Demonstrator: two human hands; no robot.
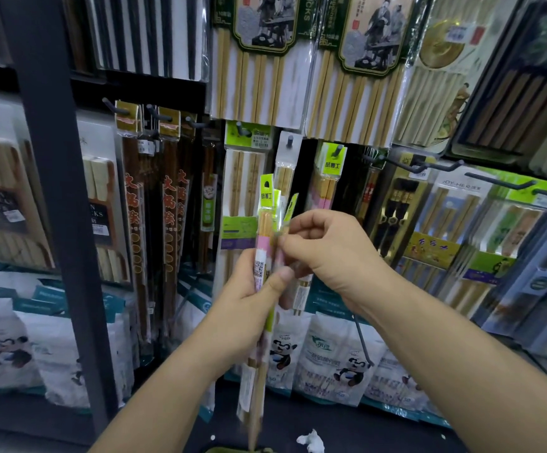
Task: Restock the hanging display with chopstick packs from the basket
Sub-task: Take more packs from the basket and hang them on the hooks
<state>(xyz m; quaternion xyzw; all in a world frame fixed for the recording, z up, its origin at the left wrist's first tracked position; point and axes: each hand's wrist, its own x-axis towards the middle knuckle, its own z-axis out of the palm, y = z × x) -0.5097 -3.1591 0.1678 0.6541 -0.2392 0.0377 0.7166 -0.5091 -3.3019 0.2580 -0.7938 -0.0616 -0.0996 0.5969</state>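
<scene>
Glossy clear plastic wraps the pale wooden chopstick packs (267,256), with paper header cards, below matt dark metal hooks (429,165).

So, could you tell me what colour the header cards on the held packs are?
Lime green header cards, seen in the head view.

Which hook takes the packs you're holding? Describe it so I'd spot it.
Start at the two big green-labelled bamboo packs hanging at the top. Below the right one hangs a slim pack on a hook. Alone among its neighbours, it has the lime header and pink band of the held packs.
</scene>
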